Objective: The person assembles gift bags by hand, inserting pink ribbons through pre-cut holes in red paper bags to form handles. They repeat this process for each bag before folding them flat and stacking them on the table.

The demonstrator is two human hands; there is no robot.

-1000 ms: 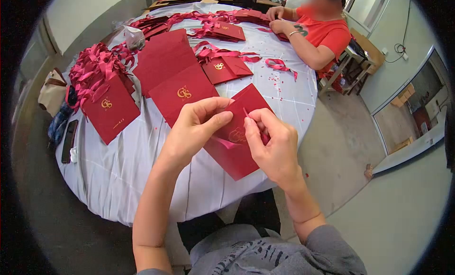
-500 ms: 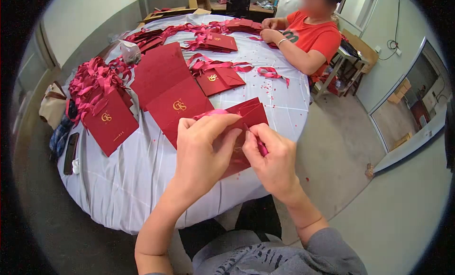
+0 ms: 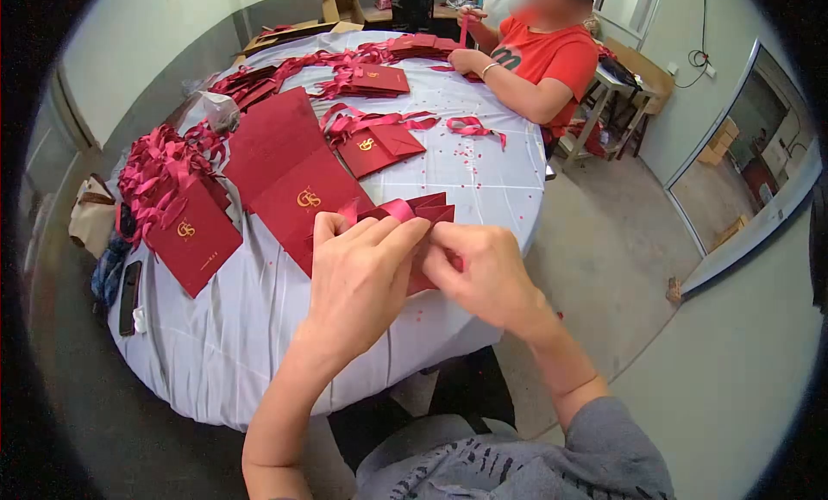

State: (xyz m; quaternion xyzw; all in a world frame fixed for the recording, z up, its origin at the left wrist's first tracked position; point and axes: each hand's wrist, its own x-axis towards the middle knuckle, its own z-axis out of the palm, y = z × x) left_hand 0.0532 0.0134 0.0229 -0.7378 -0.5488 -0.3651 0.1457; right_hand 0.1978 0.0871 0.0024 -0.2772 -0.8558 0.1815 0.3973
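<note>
A red paper gift bag (image 3: 438,209) is held up over the table's near edge, its opening towards the top. My left hand (image 3: 360,271) is closed on the bag's rim, and a loop of pink ribbon (image 3: 398,210) shows above its fingers. Closed at the same rim, my right hand (image 3: 487,263) meets the left fingertips; a bit of pink ribbon shows beneath its curled fingers. Both hands hide most of the bag and the exact pinch point. Just behind lies a flat red bag (image 3: 280,168) with a gold logo, partly covered by my left hand.
Ribboned red bags (image 3: 194,241) are heaped at the left on the white tablecloth (image 3: 259,345). A smaller red bag (image 3: 379,151) and a loose ribbon (image 3: 474,128) lie farther back. A phone (image 3: 130,297) rests at the left edge. Across the table, a person in red (image 3: 543,65) handles ribbon.
My right hand has turned over, knuckles up, and moved in against my left fingertips. The held bag's top has tipped and folded lower. The other person has raised one hand with a ribbon.
</note>
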